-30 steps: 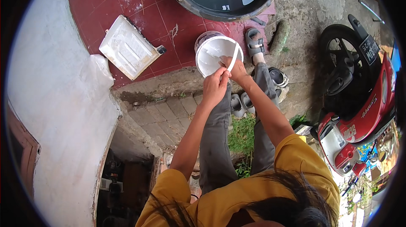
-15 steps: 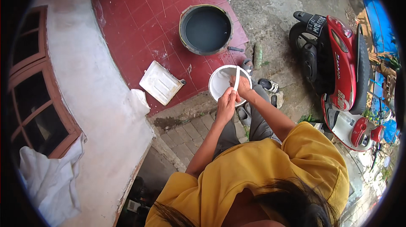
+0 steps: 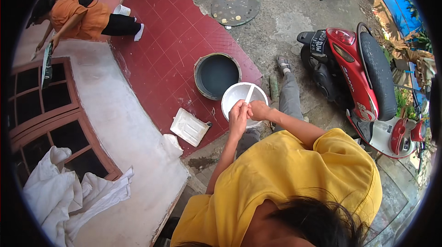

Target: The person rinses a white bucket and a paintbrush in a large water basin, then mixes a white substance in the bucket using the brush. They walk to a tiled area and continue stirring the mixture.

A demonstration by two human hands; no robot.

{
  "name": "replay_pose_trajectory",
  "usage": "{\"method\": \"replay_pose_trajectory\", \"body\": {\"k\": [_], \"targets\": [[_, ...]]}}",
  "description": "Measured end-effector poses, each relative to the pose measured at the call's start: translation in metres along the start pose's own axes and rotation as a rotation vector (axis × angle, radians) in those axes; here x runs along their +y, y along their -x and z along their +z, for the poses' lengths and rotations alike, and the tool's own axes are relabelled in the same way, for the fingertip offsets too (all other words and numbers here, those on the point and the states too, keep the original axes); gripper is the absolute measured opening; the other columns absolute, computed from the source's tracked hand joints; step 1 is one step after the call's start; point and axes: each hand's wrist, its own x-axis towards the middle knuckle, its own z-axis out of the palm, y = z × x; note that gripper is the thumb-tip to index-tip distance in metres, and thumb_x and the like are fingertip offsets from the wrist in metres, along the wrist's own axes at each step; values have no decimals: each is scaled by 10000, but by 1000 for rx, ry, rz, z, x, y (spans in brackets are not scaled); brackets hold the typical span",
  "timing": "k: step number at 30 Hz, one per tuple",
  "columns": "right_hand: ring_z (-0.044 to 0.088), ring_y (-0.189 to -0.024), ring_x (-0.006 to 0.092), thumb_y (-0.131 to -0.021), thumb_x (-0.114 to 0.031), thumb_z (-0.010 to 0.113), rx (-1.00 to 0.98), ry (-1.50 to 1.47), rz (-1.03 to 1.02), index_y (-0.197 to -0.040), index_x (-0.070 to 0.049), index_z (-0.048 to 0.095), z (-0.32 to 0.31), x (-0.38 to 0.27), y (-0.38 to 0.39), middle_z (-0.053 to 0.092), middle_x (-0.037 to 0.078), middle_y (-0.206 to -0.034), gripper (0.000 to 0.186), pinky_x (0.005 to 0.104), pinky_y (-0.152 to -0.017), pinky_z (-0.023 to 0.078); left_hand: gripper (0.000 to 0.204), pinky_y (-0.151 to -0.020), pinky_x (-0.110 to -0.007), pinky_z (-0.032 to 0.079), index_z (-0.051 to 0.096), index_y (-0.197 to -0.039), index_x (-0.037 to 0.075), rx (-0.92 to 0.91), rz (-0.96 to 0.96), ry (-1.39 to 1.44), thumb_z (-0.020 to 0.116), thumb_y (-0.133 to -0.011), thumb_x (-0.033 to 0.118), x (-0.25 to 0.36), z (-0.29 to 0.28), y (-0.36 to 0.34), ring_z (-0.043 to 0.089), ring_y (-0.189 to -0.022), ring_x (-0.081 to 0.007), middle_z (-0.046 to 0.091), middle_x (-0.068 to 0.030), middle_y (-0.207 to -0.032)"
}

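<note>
A white bucket (image 3: 229,97) hangs in front of my body, its pale inside partly hidden by my hands. Across its opening runs a white strip (image 3: 249,94) that looks like the bucket's handle. My left hand (image 3: 238,112) is closed around the strip's near part. Beside it, my right hand (image 3: 259,110) is closed against the same strip, its fingertips mostly out of sight. Just beyond the white bucket, a dark round tub (image 3: 218,76) of greyish liquid stands on the red tiles (image 3: 156,69).
A white tray (image 3: 189,127) lies on the tiles. To the right stands a red motor scooter (image 3: 352,76). A person in orange (image 3: 78,17) works by the wall, far left, near another white bucket (image 3: 122,10). White cloth (image 3: 69,201) hangs by the window. A round lid (image 3: 235,7) lies ahead.
My view has shifted, bringing the person in orange into sight. One of my legs has stepped forward on the right. The white bucket is closer to the dark tub, with both hands still closed.
</note>
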Motion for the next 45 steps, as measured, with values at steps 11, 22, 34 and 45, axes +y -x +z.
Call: {"method": "replay_pose_trajectory", "body": {"k": [11,22,34,45], "targets": [[599,-857,276,-721,-61,570,335,355,-377,-973,-70,576,-277,129,-57,541,118,-927,252,366,-614,518,293,-552,-201,340,587,-1041,-19,153,-96,58,358,-922,121,146,131,-195,401,-575,-58,475,1,-625],[626,-699,324,-718,-54,552,515,217,-242,-855,-104,588,-517,190,-153,585,162,-936,150,419,-598,500,290,-648,-212,369,553,-1065,-14,-172,181,196,387,-915,171,295,218,-437,433,-650,-79,542,-26,-710],[626,-684,285,-754,-86,594,461,227,-155,-840,-97,506,-718,221,-242,627,74,-716,124,410,-584,483,279,-618,-221,386,574,-1021,-12,-394,106,179,377,-896,141,416,229,-664,462,-634,-75,568,-30,-722],[589,-751,304,-720,-130,580,539,393,-166,-893,-103,613,-939,241,-431,609,67,-804,178,393,-606,509,235,-549,-193,392,566,-997,2,-267,88,165,389,-885,108,543,206,-891,471,-578,-44,587,-33,-707]]}}
